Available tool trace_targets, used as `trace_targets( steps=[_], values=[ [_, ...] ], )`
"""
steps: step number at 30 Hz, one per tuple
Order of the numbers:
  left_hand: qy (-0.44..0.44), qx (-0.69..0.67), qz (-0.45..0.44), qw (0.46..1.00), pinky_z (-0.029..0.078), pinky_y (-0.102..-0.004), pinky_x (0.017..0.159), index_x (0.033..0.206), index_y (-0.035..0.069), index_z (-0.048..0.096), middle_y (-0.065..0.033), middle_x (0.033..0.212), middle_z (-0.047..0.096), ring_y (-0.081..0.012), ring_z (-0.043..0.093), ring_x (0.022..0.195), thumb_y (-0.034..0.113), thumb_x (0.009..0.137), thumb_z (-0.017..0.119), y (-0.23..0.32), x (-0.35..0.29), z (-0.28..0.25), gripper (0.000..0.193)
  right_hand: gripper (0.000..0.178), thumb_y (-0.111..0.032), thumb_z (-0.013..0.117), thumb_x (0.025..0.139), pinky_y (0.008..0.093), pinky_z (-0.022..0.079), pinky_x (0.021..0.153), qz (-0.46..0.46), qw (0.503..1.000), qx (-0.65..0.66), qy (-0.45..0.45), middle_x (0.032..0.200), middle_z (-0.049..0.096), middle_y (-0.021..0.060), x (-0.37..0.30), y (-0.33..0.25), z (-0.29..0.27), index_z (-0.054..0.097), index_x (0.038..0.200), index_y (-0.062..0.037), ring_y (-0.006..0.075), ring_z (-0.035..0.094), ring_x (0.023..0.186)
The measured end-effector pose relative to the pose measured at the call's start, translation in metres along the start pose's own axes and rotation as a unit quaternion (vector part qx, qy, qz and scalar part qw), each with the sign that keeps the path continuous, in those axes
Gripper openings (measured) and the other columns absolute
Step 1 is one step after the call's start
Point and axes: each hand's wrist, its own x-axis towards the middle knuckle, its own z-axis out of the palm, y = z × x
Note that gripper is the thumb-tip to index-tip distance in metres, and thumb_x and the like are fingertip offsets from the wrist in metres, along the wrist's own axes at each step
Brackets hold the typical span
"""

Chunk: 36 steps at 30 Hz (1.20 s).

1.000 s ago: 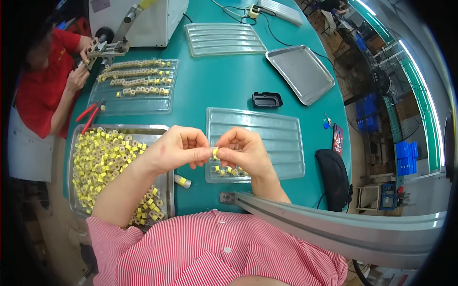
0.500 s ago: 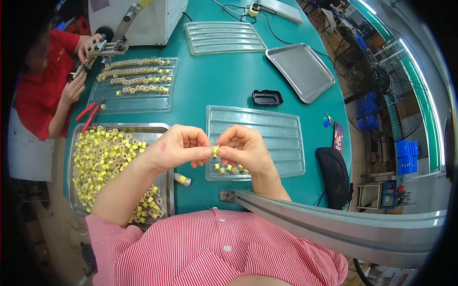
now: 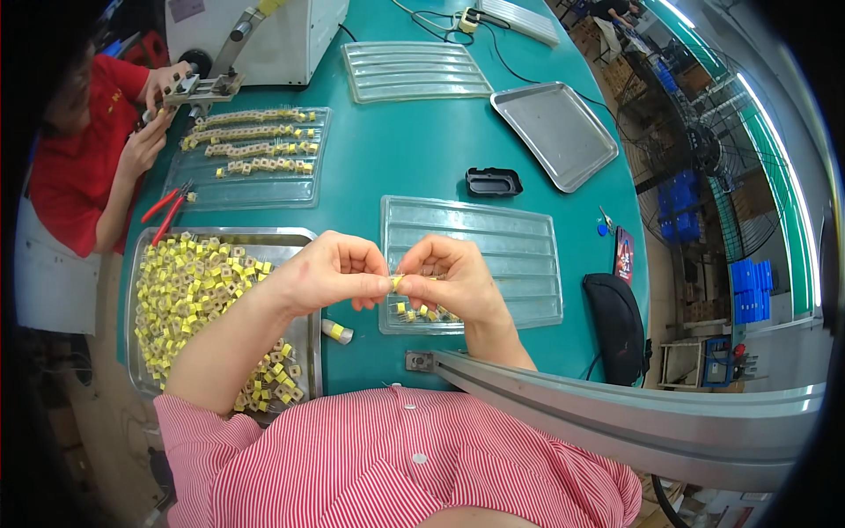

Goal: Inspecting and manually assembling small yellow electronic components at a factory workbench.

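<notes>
Component (image 3: 397, 281) between fingers (image 3: 424, 288), long axis unclear.

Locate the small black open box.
In the head view, right of centre, the black box lies on the green table, just beyond the clear ribbed tray by the right hand and left of the grey metal tray.

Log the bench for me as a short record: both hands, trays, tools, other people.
Left hand: thumb and fingers at a small yellow part
Right hand: at the same part, opposite side
Under right hand: ribbed clear tray, parts along its near edge
Left: metal tray heaped with loose parts
Far left: row tray, four rows of parts
Tool: red-handled pliers, near the row tray's left corner
Co-worker: red shirt, hands by the machine
</notes>
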Motion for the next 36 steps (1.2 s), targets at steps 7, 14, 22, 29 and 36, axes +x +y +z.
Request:
trace_targets(
  steps=[7, 14, 22, 29, 36],
  values=[
    [-0.002, 0.018, -0.018, 1.0, 0.044, -0.0215, 0.053, 0.074, 0.0, 0.057, -0.0054, 0.064, 0.058, -0.0104, 0.055, 0.057, 0.013, 0.07, 0.062, 0.003, 0.002, -0.001, 0.014, 0.014, -0.002, 0.065, 0.068, 0.0148, 0.038, 0.038, 0.011, 1.0, -0.021, 0.004, 0.064, 0.058, 0.0065, 0.0, 0.0, 0.0, 0.054, 0.076, 0.0018, 0.0071, 0.054, 0.05],
    [0.009, 0.034, -0.026, 0.999, 0.043, -0.0207, 0.052, 0.076, 0.0, 0.057, -0.0044, 0.063, 0.057, -0.0092, 0.054, 0.057, 0.012, 0.071, 0.062, -0.001, 0.004, -0.006, 0.014, 0.014, -0.003, 0.065, 0.069, 0.0148, 0.037, 0.038, 0.023, 0.999, -0.043, 0.017, 0.063, 0.057, 0.0056, 0.004, 0.002, 0.002, 0.053, 0.076, 0.0015, 0.0062, 0.052, 0.049],
    [0.136, 0.307, 0.187, 0.923, 0.045, -0.0245, 0.056, 0.083, 0.001, 0.054, -0.0055, 0.078, 0.055, -0.0133, 0.055, 0.069, 0.004, 0.066, 0.062, 0.009, 0.002, 0.008, 0.019, 0.013, -0.004, 0.063, 0.072, 0.0147, 0.035, 0.038, 0.016, 0.994, -0.067, 0.084, 0.061, 0.055, 0.0033, 0.008, 0.006, 0.0, 0.051, 0.076, -0.0004, 0.0046, 0.051, 0.05],
    [0.188, 0.426, 0.24, 0.852, 0.045, -0.0299, 0.061, 0.08, 0.003, 0.056, -0.0085, 0.079, 0.056, -0.0227, 0.055, 0.07, 0.007, 0.064, 0.065, -0.001, 0.008, 0.011, 0.019, 0.007, -0.007, 0.053, 0.08, 0.0159, 0.035, 0.036, 0.0, 0.995, -0.004, 0.101, 0.067, 0.057, 0.0048, 0.01, 0.008, -0.004, 0.051, 0.081, -0.0004, 0.0054, 0.05, 0.049],
    [0.231, 0.342, 0.366, 0.834, 0.041, -0.029, 0.069, 0.081, 0.007, 0.058, -0.0051, 0.083, 0.053, -0.0198, 0.049, 0.08, 0.003, 0.059, 0.067, -0.006, 0.012, 0.017, 0.025, 0.02, -0.017, 0.05, 0.083, 0.0155, 0.035, 0.038, 0.049, 0.984, 0.168, -0.013, 0.079, 0.057, 0.0065, 0.01, 0.02, -0.007, 0.051, 0.094, -0.0005, 0.0055, 0.049, 0.05]
  ],
)
